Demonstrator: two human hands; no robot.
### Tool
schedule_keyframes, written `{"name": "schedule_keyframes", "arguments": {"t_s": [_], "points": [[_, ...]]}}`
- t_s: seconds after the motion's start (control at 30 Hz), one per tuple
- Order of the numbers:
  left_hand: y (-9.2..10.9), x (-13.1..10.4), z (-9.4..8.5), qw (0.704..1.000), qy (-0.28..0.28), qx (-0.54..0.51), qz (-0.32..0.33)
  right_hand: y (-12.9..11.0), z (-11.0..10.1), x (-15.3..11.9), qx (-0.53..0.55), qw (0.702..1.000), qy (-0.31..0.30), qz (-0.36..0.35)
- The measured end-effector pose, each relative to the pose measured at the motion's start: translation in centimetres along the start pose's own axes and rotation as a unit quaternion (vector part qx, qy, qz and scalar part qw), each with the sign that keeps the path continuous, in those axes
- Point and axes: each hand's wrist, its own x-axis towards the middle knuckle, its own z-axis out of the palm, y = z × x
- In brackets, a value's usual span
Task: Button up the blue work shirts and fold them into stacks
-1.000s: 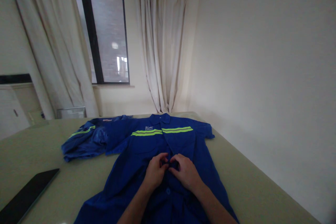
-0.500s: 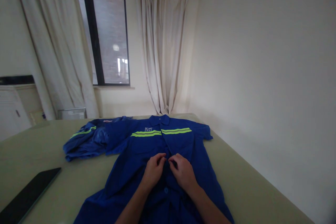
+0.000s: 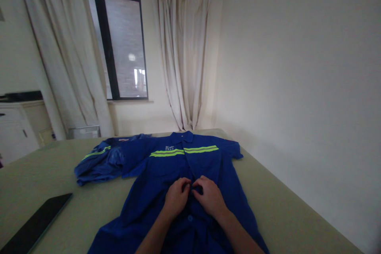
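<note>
A blue short-sleeved work shirt (image 3: pixel 159 168) lies front up, its collar at the far end and a yellow-green reflective stripe (image 3: pixel 201 149) across the chest. Both of my hands are at its front opening, below the stripe. My left hand (image 3: pixel 177 197) pinches the fabric along the left edge of the opening. Close beside it, my right hand (image 3: pixel 210 197) has thumb and forefinger curled on the other edge. Whatever small part sits between the fingertips is hidden. Lower down the front, a round blue button (image 3: pixel 189 218) shows between my wrists.
Another blue garment (image 3: pixel 99 168) with a reflective stripe lies crumpled left of the shirt, touching its sleeve. A dark flat panel (image 3: pixel 37 222) rests on the greenish table (image 3: pixel 285 210) at the near left. A pale wall (image 3: pixel 297 87) borders the table's right side.
The view has tilted and turned very slightly. Both hands stay at the shirt's front opening, with only small finger movement.
</note>
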Motion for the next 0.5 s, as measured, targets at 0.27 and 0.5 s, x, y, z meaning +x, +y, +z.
{"name": "schedule_keyframes", "arguments": {"t_s": [0.27, 0.5], "points": [[1.1, -0.1, 0.0, 0.999, 0.0, 0.049, -0.014, -0.6, -0.3, -0.2, -0.019, 1.0, -0.006, 0.018], [1.5, 0.1, -0.1, 0.998, 0.015, 0.037, -0.048, -0.3, 0.1, -0.2, -0.014, 1.0, -0.007, -0.007]]}}
